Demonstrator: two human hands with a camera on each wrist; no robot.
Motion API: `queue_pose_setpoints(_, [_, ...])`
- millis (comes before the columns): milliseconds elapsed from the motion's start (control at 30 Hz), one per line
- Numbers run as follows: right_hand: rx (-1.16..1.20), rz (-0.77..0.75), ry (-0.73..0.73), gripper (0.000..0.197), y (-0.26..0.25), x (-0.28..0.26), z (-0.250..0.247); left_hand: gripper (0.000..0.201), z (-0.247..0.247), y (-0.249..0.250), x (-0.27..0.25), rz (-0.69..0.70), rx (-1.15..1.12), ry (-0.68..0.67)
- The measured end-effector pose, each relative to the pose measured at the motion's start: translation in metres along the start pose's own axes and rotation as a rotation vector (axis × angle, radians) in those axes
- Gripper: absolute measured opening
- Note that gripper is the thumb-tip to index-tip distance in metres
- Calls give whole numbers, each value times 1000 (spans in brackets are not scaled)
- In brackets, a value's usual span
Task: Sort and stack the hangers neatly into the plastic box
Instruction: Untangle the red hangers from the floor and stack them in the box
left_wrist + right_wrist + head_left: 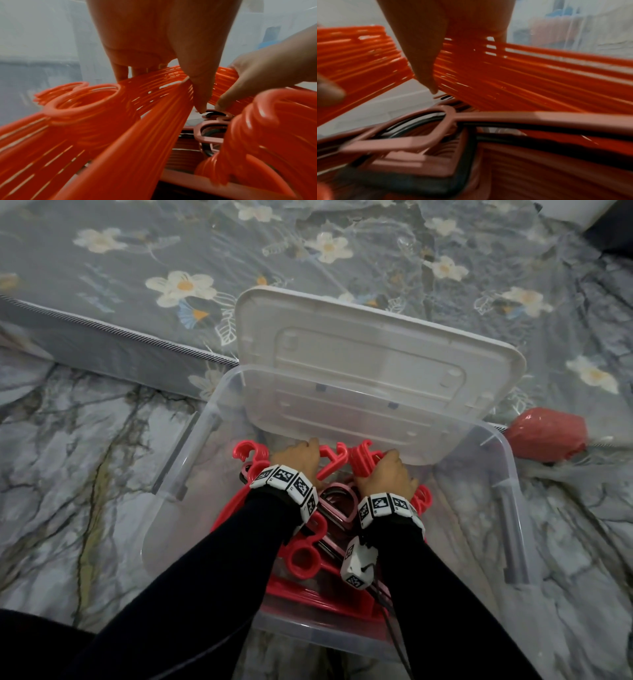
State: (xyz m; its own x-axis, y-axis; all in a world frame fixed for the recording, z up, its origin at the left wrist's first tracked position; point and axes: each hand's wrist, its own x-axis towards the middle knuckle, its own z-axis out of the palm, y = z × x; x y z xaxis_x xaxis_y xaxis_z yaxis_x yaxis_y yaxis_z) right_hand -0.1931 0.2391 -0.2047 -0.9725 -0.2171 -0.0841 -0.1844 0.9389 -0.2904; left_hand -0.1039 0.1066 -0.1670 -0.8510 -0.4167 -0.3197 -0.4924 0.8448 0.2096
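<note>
I look down on a marbled grey floor; beyond my hands lies a mattress in grey cloth printed with pale flowers, its piped edge running off to the left. Ahead and to the right of my right hand, a red wrapped bundle sits at the mattress edge (I cannot tell what it is).

The clear box stands on the floor around both hands, a grey handle on each side. Its white lid leans open just past my fingertips, tilted back toward the mattress.

The red hangers are thin plastic, packed in a thick bunch inside the box, with round rings and hooks showing beneath my wrists. Under them lie a few dusty-pink and black hangers, flatter and broader.

My left hand is curled around the red bunch near its hooks; in the left wrist view the thumb presses down across the strands. My right hand, just beside it, grips the same bunch, fingers wrapped over the top. Both sleeves are black, with checkered marker bands at the wrists.
</note>
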Motion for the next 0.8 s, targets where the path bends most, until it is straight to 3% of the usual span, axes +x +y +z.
queue_pose_setpoints(167, [21, 2, -53, 55, 4, 3, -2, 62, -1, 4, 4, -49, 27, 46])
queue_pose_setpoints(333, [196, -13, -178, 71, 12, 4, -6, 69, 4, 2, 4, -26, 25, 25])
queue_pose_setpoints(467, [153, -43, -216, 68, 10, 6, -8, 68, 4, 0, 5, -33, -22, 9])
queue_pose_setpoints(600, [58, -29, -168, 58, 7, 12, -5, 63, 6, 4, 8, -75, 48, 81])
queue_pose_setpoints(800, [33, 8, -98, 64, 3, 13, 4, 72, 13, 1, 15, -64, 68, 78])
